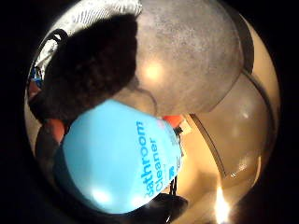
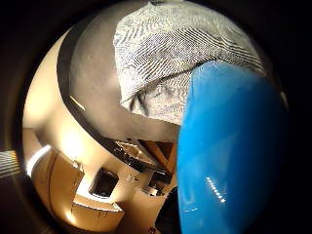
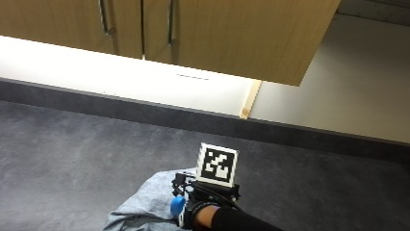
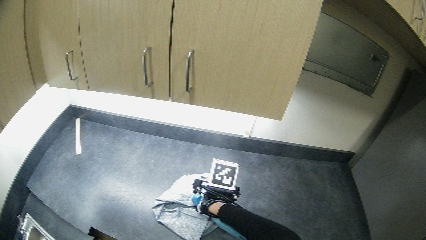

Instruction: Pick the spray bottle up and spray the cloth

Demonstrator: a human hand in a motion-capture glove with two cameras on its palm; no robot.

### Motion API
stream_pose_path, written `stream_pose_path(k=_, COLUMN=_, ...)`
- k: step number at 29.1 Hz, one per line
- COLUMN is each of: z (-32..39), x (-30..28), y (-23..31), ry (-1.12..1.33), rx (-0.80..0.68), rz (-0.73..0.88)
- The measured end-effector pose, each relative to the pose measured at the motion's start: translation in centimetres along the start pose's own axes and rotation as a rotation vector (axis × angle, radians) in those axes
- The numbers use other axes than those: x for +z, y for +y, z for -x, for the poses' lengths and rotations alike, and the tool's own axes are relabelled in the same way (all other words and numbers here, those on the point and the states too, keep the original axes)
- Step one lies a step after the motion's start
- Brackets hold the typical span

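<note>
Blue spray bottle [image 3: 177,205] in the gloved right hand [image 3: 204,208], held over the grey cloth [image 3: 146,204] at the near part of the dark counter [image 3: 77,159]. Fingers curled round the bottle, to judge from the palm views, where the blue body [image 1: 117,158] fills much of the picture and a gloved finger [image 1: 88,65] crosses beside it. Label "bathroom Cleaner" readable along the body in the little-finger-side view, so long axis running along that print. Orange part [image 1: 174,120] at one end of the bottle, probably the trigger or nozzle; exact direction of the nozzle not possible to tell. In the outside view only a small blue piece seen at the left side of the hand, just above the cloth; touching or not, cannot tell.

Cloth crumpled, with fine stripes, lying flat on the counter, seen also in the thumb-side view [image 2: 170,58] right beside the bottle [image 2: 229,156].

Wide bare counter to the left, to the right and to the far side of the hand. Far edge closed by a low dark upstand [image 3: 128,108] with a light wall above, and wooden cabinets [image 4: 173,50] overhanging it. Left end of the counter bordered by a pale edge [image 4: 26,135]; a thin white strip [image 4: 78,136] lying there, well apart from the cloth.
</note>
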State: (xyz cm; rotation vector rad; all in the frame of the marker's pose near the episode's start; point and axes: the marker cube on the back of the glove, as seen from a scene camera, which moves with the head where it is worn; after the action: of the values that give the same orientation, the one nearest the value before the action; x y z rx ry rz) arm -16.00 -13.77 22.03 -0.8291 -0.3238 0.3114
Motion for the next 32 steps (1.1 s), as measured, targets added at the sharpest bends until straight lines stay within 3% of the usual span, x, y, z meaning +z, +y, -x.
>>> stream_pose_path(k=5, z=-0.1, x=0.0, y=0.0, ry=-0.012, rx=0.001, rz=0.011)
stream_pose_path(k=13, z=-0.5, x=-1.0, y=0.9, ry=-0.148, rx=-0.115, rz=-0.059)
stream_pose_path(k=22, z=-0.4, x=-4.8, y=5.8, ry=-0.487, rx=-0.418, rz=-0.404)
stream_pose_path(k=29, z=-1.3, x=-6.0, y=9.6, ry=-0.855, rx=-0.66, rz=-0.774)
stream_pose_path(k=32, z=-1.3, x=-5.8, y=10.8, ry=-1.023, rx=-0.708, rz=-0.857)
